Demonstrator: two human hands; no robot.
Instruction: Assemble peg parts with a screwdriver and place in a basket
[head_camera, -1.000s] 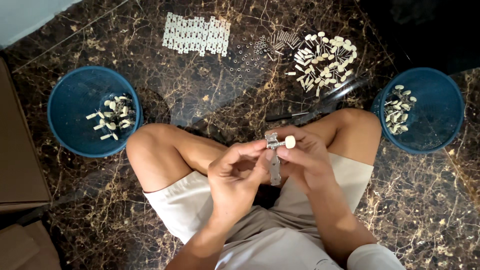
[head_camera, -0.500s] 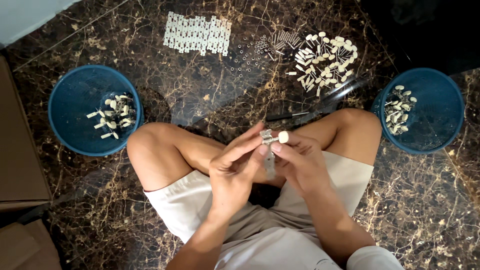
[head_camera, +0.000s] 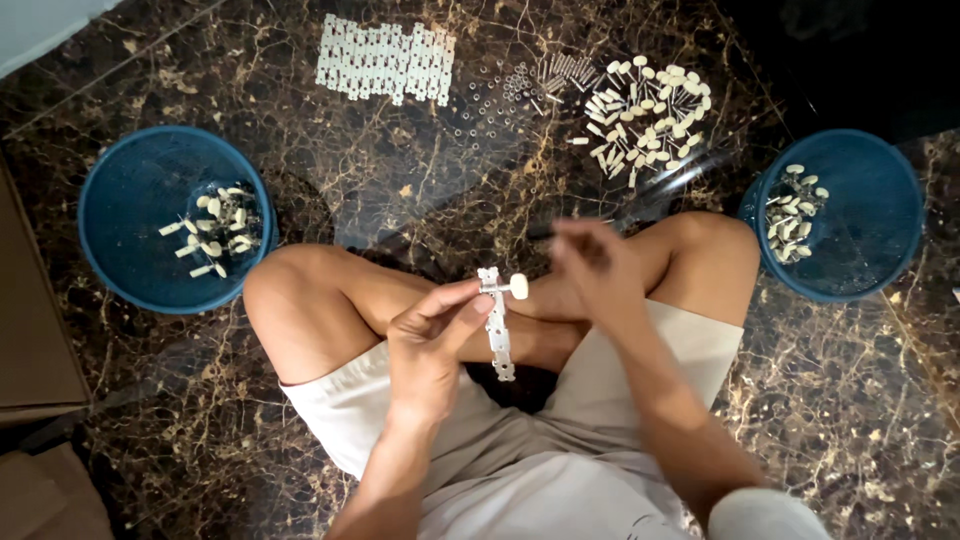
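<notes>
Strip (head_camera: 497, 325) pinched in left hand (head_camera: 432, 340); right hand (head_camera: 590, 265) blurry, grip unclear. Peg (head_camera: 518, 286) maybe loose, could drop on floor (head_camera: 420, 190).

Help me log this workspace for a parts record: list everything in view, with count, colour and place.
Metal strip: one, silvery, upright in the left hand, a cream-knobbed peg fitted near its top.
Left bowl: one, blue, on the floor beside the left knee, holding a few cream pegs.
Right bowl: one, blue, beside the right knee, also holding some cream pegs.
Peg pile: many, cream, loose on the floor ahead.
Small hardware: many, grey, scattered left of the pile.
Strip stack: several, white, laid in a block farther ahead.
Cardboard: brown, at the left edge.
Marble floor: dark, gold-veined.
Left hand: grips the strip.
Right hand: blurred, empty, apart from the strip.
</notes>
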